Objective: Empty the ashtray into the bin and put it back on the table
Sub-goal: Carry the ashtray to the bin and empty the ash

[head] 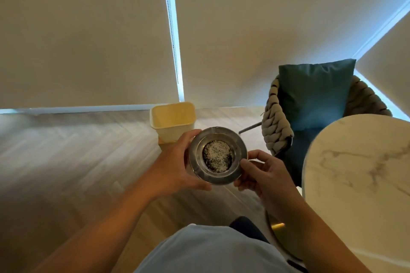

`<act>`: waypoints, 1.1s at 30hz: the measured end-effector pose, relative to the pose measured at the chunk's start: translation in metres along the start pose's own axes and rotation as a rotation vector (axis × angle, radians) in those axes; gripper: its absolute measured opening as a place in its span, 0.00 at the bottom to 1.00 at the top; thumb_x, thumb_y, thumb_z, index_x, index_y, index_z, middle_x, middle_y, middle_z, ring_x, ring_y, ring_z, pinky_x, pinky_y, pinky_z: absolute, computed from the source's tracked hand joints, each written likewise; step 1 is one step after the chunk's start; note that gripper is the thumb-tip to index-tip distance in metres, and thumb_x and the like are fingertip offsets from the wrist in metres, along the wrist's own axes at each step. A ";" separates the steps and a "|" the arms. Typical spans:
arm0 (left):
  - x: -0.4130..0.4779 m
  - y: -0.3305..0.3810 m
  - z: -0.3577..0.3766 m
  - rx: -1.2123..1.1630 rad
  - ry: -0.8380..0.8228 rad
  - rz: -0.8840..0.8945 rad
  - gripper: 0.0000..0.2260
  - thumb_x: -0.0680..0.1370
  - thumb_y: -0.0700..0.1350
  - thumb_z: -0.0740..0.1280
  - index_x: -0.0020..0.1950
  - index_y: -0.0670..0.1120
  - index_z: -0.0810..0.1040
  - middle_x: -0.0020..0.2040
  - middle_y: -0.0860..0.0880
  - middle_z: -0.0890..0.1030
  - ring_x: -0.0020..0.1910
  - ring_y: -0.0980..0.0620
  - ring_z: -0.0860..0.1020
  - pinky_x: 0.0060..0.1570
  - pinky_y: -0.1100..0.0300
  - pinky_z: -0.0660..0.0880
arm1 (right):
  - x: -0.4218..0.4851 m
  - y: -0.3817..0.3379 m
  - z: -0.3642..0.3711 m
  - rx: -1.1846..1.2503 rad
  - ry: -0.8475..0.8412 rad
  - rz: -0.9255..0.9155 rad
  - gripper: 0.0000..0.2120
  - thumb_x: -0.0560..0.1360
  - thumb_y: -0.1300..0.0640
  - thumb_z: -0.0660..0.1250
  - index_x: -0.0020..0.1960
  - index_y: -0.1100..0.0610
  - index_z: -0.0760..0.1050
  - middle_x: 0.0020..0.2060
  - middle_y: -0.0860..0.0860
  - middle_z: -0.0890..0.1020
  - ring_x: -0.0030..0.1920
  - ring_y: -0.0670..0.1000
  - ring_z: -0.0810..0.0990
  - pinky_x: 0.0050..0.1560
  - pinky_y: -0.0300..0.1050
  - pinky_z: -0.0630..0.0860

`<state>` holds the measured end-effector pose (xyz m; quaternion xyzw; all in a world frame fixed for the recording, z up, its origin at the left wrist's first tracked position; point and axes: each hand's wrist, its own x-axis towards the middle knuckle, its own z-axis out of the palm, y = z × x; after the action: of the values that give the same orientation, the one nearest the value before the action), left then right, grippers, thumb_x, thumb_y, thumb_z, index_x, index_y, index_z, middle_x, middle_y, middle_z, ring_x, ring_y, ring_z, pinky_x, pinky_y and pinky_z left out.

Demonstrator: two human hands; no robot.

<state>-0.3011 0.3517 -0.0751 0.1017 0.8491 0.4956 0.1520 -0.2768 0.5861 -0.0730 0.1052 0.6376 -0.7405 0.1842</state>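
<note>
A round metal ashtray with speckled grey ash in its bowl is held level in the air in front of me. My left hand grips its left rim and my right hand holds its right rim with fingertips. Just beyond the ashtray a cream rectangular bin stands open on the floor by the wall. At the right edge is the round white marble table.
A woven rope chair with a teal cushion stands between the bin and the table. Pale blinds cover the windows behind. The floor is light herringbone wood. My torso and dark trousers show at the bottom.
</note>
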 end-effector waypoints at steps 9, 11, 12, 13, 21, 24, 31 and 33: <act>0.012 -0.017 -0.027 0.005 0.125 -0.089 0.46 0.53 0.67 0.79 0.64 0.76 0.57 0.54 0.81 0.71 0.56 0.76 0.71 0.46 0.81 0.69 | 0.058 -0.013 0.022 -0.052 -0.104 0.060 0.05 0.77 0.63 0.65 0.51 0.63 0.77 0.37 0.63 0.84 0.34 0.58 0.82 0.36 0.47 0.81; 0.020 -0.019 -0.030 0.001 0.138 -0.109 0.46 0.53 0.65 0.80 0.64 0.76 0.57 0.53 0.81 0.70 0.56 0.76 0.71 0.45 0.81 0.70 | 0.072 -0.017 0.022 -0.056 -0.120 0.059 0.05 0.77 0.63 0.65 0.51 0.62 0.78 0.37 0.64 0.84 0.34 0.60 0.82 0.35 0.47 0.81; 0.027 -0.021 -0.032 -0.002 0.149 -0.120 0.46 0.53 0.63 0.81 0.63 0.77 0.57 0.52 0.81 0.71 0.55 0.76 0.71 0.45 0.81 0.70 | 0.082 -0.020 0.021 -0.054 -0.135 0.064 0.05 0.77 0.63 0.65 0.51 0.62 0.78 0.37 0.63 0.84 0.34 0.60 0.82 0.35 0.47 0.81; 0.033 -0.022 -0.034 -0.002 0.160 -0.132 0.47 0.53 0.62 0.81 0.63 0.77 0.57 0.52 0.81 0.71 0.55 0.76 0.72 0.45 0.81 0.70 | 0.091 -0.024 0.020 -0.054 -0.150 0.069 0.04 0.77 0.64 0.65 0.50 0.62 0.78 0.37 0.63 0.84 0.34 0.60 0.82 0.35 0.47 0.81; 0.087 -0.022 -0.053 0.011 0.251 -0.172 0.48 0.54 0.60 0.82 0.64 0.75 0.56 0.53 0.71 0.75 0.56 0.72 0.73 0.45 0.78 0.72 | 0.165 -0.057 0.012 -0.112 -0.252 0.081 0.05 0.77 0.62 0.66 0.51 0.63 0.77 0.38 0.65 0.84 0.36 0.61 0.81 0.37 0.49 0.80; 0.098 -0.024 -0.061 -0.003 0.281 -0.176 0.47 0.54 0.61 0.82 0.66 0.74 0.57 0.53 0.73 0.75 0.55 0.71 0.74 0.44 0.77 0.72 | 0.187 -0.066 0.017 -0.141 -0.280 0.085 0.06 0.77 0.62 0.66 0.51 0.64 0.77 0.38 0.65 0.84 0.36 0.61 0.82 0.37 0.49 0.80; 0.110 -0.047 -0.087 0.000 0.288 -0.203 0.48 0.55 0.60 0.82 0.67 0.71 0.57 0.54 0.70 0.74 0.54 0.70 0.74 0.44 0.77 0.73 | 0.217 -0.066 0.042 -0.158 -0.293 0.100 0.06 0.77 0.63 0.66 0.52 0.63 0.77 0.38 0.64 0.85 0.35 0.61 0.83 0.37 0.48 0.81; 0.115 -0.058 -0.099 0.007 0.265 -0.208 0.48 0.54 0.60 0.82 0.66 0.72 0.57 0.54 0.70 0.74 0.53 0.68 0.76 0.44 0.77 0.73 | 0.224 -0.063 0.052 -0.147 -0.272 0.104 0.06 0.77 0.63 0.66 0.52 0.63 0.77 0.37 0.63 0.85 0.35 0.60 0.83 0.36 0.47 0.81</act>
<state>-0.4454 0.2807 -0.0978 -0.0526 0.8693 0.4834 0.0890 -0.5023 0.5112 -0.0953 0.0230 0.6528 -0.6888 0.3144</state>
